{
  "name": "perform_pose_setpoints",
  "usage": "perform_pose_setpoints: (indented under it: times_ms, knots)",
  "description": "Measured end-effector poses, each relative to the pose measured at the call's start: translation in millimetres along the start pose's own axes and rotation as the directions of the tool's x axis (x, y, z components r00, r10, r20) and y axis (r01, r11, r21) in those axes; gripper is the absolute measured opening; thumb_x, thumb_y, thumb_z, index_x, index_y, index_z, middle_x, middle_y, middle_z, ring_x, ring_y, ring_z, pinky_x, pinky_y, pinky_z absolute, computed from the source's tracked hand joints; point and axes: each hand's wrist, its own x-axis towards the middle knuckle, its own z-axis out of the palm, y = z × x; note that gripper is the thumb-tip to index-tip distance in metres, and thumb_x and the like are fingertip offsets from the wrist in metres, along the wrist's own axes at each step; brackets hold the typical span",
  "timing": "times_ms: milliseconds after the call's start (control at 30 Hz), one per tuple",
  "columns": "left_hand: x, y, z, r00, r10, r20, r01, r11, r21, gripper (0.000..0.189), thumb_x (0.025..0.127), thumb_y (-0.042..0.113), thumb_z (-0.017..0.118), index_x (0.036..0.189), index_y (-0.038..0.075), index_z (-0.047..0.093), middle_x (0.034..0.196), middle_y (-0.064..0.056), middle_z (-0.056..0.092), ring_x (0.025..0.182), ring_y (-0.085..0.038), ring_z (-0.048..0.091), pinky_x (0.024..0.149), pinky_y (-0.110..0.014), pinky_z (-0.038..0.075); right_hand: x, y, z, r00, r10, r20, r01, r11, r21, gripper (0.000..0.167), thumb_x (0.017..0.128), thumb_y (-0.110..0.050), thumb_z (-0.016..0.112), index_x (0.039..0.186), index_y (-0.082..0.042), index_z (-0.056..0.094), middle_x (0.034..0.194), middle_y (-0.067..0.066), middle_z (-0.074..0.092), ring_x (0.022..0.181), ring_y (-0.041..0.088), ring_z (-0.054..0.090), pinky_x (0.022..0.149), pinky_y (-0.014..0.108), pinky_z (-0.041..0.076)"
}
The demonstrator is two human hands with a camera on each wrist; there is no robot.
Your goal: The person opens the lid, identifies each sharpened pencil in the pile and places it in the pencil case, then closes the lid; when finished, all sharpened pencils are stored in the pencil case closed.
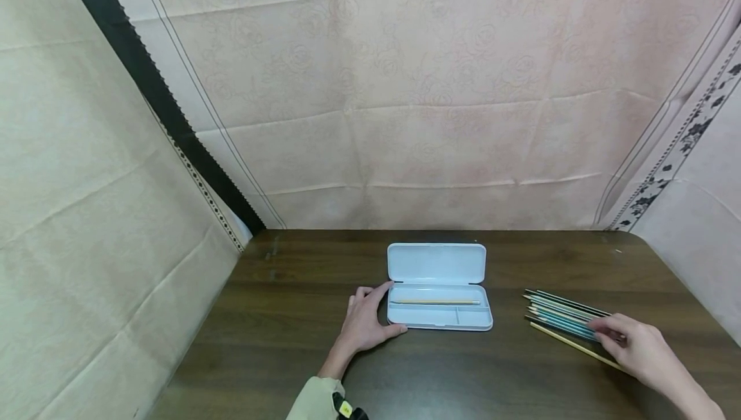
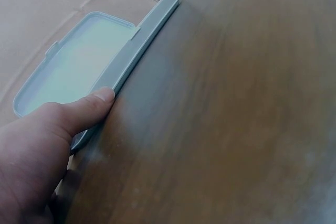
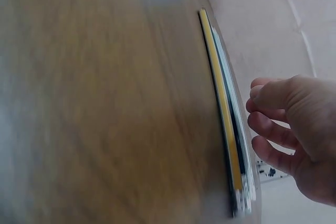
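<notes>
A light blue pencil case (image 1: 440,325) lies open on the table with its lid (image 1: 437,263) tilted back. One pale yellow pencil (image 1: 438,301) lies in its long compartment. My left hand (image 1: 366,321) holds the case at its left end, thumb on the front edge and fingers toward the hinge side; in the left wrist view the thumb (image 2: 92,109) presses the near edge. Off to the right is a bunch of pencils (image 1: 557,311), mostly teal and dark, with a yellow pencil (image 3: 223,95) nearest me. Over their near ends my right hand (image 1: 637,346) hovers, fingers loosely bent, holding nothing.
The dark wooden table (image 1: 278,317) runs back to a pale patterned cloth (image 1: 440,98) hanging behind it. More cloth hangs at the left and right sides. The table's right edge slants close past my right hand.
</notes>
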Motion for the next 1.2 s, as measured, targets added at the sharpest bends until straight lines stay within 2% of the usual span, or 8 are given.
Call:
perform_pose_setpoints:
  times_ms: [33, 100, 300, 567, 733, 1200]
  knots:
    - [0.0, 0.2, -0.3, 1.000, -0.002, 0.002, 0.002, 1.000, 0.000, 0.089, 0.077, 0.056, 0.081, 0.151, 0.022, 0.045, 0.135, -0.001, 0.057, 0.115, -0.024, 0.042, 0.089, -0.045, 0.037, -2.0, 2, -1, 1.000, -0.004, -0.004, 0.004, 1.000, 0.000, 0.015, 0.080, -0.002, 0.082, 0.084, -0.013, 0.072, 0.078, -0.005, 0.066, 0.066, -0.005, 0.054, 0.056, 0.013, 0.041]
    - [0.0, 0.6, -0.8, 1.000, -0.004, 0.006, 0.004, 1.000, -0.001, 0.089, 0.077, 0.056, 0.081, 0.151, 0.022, 0.045, 0.135, -0.001, 0.057, 0.115, -0.024, 0.042, 0.089, -0.045, 0.036, -5.5, 4, -4, 1.000, -0.014, -0.014, 0.013, 1.000, -0.008, 0.013, 0.083, -0.006, 0.082, 0.083, -0.014, 0.072, 0.077, -0.007, 0.065, 0.064, -0.006, 0.053, 0.055, 0.013, 0.040]
    - [0.0, 1.0, -1.2, 1.000, -0.002, 0.008, 0.002, 1.000, -0.003, 0.089, 0.077, 0.056, 0.081, 0.151, 0.022, 0.045, 0.136, 0.000, 0.056, 0.115, -0.024, 0.042, 0.090, -0.045, 0.036, -11.5, 8, -8, 1.000, 0.023, -0.006, -0.024, 0.997, -0.068, 0.036, 0.060, 0.015, 0.083, 0.080, -0.012, 0.071, 0.077, -0.012, 0.063, 0.063, -0.006, 0.051, 0.054, 0.014, 0.039]
    - [-0.8, 0.8, -1.1, 1.000, 0.004, 0.006, -0.004, 1.000, -0.006, 0.089, 0.077, 0.055, 0.081, 0.151, 0.022, 0.045, 0.137, -0.001, 0.057, 0.115, -0.024, 0.042, 0.090, -0.044, 0.037, -18.0, 11, -12, 0.994, 0.097, 0.051, -0.091, 0.990, -0.107, 0.039, 0.057, 0.019, 0.081, 0.078, -0.012, 0.070, 0.075, -0.015, 0.059, 0.062, -0.007, 0.047, 0.052, 0.015, 0.037]
    - [-0.6, 0.7, -1.0, 1.000, 0.002, 0.009, -0.002, 1.000, -0.009, 0.089, 0.077, 0.056, 0.081, 0.151, 0.022, 0.045, 0.137, 0.000, 0.056, 0.115, -0.023, 0.042, 0.090, -0.044, 0.037, -17.9, 12, -11, 0.996, 0.070, 0.047, -0.065, 0.992, -0.105, 0.041, 0.056, 0.020, 0.079, 0.078, -0.012, 0.070, 0.076, -0.019, 0.055, 0.062, -0.006, 0.042, 0.051, 0.016, 0.034]
    - [-1.0, 1.0, -1.7, 1.000, 0.011, 0.001, -0.011, 1.000, -0.004, 0.090, 0.077, 0.056, 0.081, 0.151, 0.021, 0.046, 0.136, -0.001, 0.057, 0.115, -0.023, 0.042, 0.090, -0.045, 0.036, -15.8, 14, -9, 0.997, 0.031, 0.066, -0.024, 0.994, -0.103, 0.044, 0.054, 0.021, 0.079, 0.077, -0.016, 0.068, 0.076, -0.019, 0.056, 0.062, -0.007, 0.042, 0.051, 0.016, 0.034]
